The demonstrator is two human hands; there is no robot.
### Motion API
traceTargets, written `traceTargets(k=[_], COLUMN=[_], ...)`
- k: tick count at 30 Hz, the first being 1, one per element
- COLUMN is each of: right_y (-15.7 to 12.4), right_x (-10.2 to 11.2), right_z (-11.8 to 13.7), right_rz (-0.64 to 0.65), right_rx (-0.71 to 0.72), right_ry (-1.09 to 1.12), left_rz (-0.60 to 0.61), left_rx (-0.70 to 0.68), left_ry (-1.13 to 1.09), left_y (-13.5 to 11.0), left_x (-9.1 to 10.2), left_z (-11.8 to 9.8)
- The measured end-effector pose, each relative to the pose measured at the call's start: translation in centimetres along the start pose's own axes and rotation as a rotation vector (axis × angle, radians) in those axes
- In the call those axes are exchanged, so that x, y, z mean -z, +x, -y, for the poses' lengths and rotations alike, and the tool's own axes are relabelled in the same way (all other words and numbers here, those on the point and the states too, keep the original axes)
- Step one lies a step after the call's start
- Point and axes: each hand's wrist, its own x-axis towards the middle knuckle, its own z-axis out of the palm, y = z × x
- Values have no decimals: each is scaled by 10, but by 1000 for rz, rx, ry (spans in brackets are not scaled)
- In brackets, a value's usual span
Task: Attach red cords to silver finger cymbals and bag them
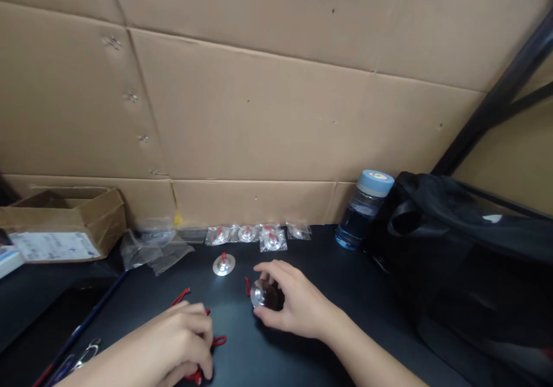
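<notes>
Metal disc (pixel 258 293), tilted, is pinched in the right hand (pixel 296 299). The left hand (pixel 184 335), apart, curls over red cords (pixel 220 341); its grip I cannot tell. Open room runs right toward a black bag (pixel 458 249). Bagged discs (pixel 273 239) line the back; the box (pixel 106 223) bears an unreadable label (pixel 56 246).

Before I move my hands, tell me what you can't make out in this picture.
In the head view:
Red cords: partly covered by the left hand, so I can't count them.
Metal disc in the right hand: its far side is turned away.
Box: its near wall hides the bottom inside.
Label: print too small and blurred to read.
Black bag: cut off by the right edge.
</notes>
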Motion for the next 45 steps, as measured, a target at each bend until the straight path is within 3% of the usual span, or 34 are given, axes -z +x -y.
traceTargets(k=[4, 9, 13, 23, 28, 31, 35, 38, 41, 45], right_y=[-1, -1, -1, 1, 1, 2, 2, -1, -5, -10], right_x=[-1, -2, -2, -1, -10, -19, -28, -32, -35, -39], right_z=[0, -1, 2, 10, 9, 5, -3, -6, -4, -2], right_rz=[-27, -23, -6, -28, -175, -297, -348, -377, -431, -424], right_rx=[-8, 7, 6, 30, 79, 128, 184, 201, 237, 341], right_ry=[39, 31, 30, 39, 42, 27, 7, 20, 24, 87], left_rz=[28, 95, 156, 133, 115, 42, -134, -304, -445, -553], left_rx=[-32, 135, 215, 39, 122, 132, 109, 97, -4, -1], left_ry=[-9, 0, 13, 53, 145, 147, 85, 21, -61, -179], left_y=[5, 1, -2, 10, 15, 19, 23, 25, 27, 25], left_x=[5, 22, 23, 21, 14, 15, 11, -2, -19, -37], left_z=[-12, -25, -22, -34, -41, -42, -40, -35, -25, -19])
